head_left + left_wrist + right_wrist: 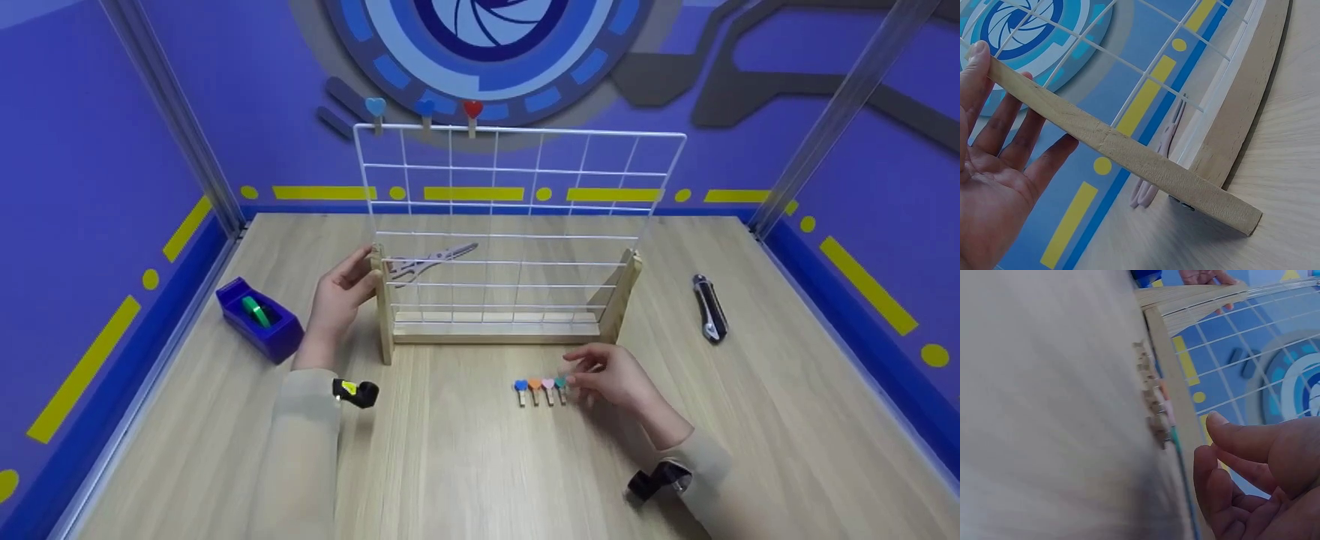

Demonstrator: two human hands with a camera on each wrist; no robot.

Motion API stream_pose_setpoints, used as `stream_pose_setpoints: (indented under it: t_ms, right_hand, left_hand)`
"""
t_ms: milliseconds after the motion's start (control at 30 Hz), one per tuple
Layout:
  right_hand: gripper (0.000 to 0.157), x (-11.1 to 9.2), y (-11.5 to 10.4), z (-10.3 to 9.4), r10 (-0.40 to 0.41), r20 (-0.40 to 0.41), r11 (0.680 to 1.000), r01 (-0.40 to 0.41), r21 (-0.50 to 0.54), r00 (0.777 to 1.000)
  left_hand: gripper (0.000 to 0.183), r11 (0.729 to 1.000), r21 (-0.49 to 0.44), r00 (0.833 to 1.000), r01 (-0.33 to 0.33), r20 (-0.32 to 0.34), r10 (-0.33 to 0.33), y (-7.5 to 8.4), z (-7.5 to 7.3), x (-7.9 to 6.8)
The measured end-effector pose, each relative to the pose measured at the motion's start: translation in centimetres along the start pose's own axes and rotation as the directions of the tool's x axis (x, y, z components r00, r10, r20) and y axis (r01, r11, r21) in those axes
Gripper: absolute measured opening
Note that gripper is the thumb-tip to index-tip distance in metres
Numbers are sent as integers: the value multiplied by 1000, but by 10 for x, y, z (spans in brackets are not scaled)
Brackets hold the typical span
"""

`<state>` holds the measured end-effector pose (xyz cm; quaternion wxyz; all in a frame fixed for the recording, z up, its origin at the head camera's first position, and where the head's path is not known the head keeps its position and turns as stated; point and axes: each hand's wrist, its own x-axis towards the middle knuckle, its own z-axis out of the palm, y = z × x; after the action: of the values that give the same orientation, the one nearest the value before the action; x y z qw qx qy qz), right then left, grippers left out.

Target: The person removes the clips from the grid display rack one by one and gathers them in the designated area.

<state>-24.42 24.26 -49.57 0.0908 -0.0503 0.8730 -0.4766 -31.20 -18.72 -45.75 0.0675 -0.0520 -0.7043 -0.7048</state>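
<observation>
A white wire grid [517,169] stands upright in a wooden stand [495,339]. My left hand [339,300] grips the stand's left side post [1100,135], thumb on one side and fingers on the other. Three heart clothespins, a light blue one [376,109], a blue one [426,109] and a red one [472,110], are clipped along the grid's top wire. On the table lies a row of heart clothespins: blue [521,390], orange [535,390], pink [548,390] and green [561,386]. Beside the green one hovers my right hand [611,375], fingers loosely bent and holding nothing.
Behind the stand's left side lie light purple scissors [439,259]. A purple tape dispenser [260,319] with green tape sits left of my left forearm. At the right lies a black utility knife [709,309]. Blue printed walls [277,112] enclose the table.
</observation>
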Motion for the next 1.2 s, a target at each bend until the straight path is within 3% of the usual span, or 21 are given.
stream_pose_setpoints:
  t_ms: [267,500,733,1200]
  right_hand:
    - [28,-9,-36,-17,-133,21,991,133,3,991]
    - [28,-16,-76,-28,-264,43,964,263,29,963]
    - [26,-16,-122,-41,-344,-12,939,343,-26,939]
    - [25,-6,-212,-59,-495,-123,868,495,-34,860]
  left_hand:
    - [57,999,-38,1000,-1,-19,0,0,1,1]
    - [58,1000,-24,1000,12,-12,-13,-1,1,0]
    - [58,1000,-18,1000,16,-9,-16,-1,1,1]
    - [57,999,-33,999,35,-15,-35,-1,1,2]
